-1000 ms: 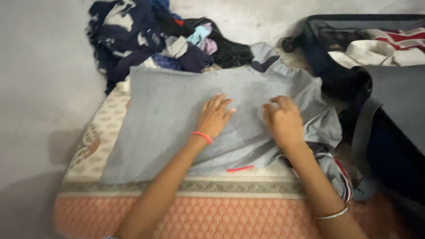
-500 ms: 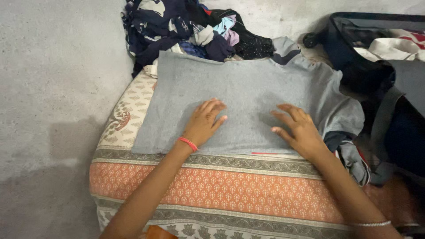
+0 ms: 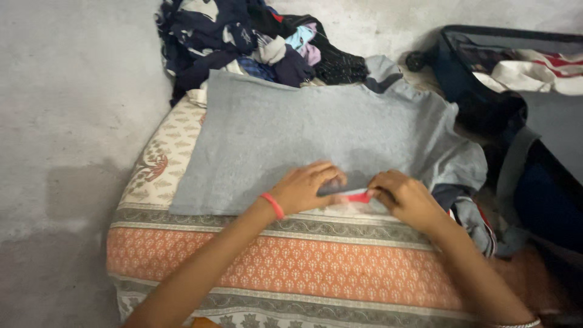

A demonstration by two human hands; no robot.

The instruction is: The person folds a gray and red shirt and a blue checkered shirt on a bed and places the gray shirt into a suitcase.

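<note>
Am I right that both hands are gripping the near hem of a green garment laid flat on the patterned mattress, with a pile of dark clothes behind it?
Not quite: the garment is grey, not green, as the head view shows. The rest stands.

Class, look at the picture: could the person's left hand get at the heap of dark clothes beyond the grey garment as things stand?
Probably yes. The left hand is pinching the near hem of the grey garment, and only that flat cloth lies between it and the heap of dark clothes. Nothing upright blocks the way, though it would have to let go first.
</note>
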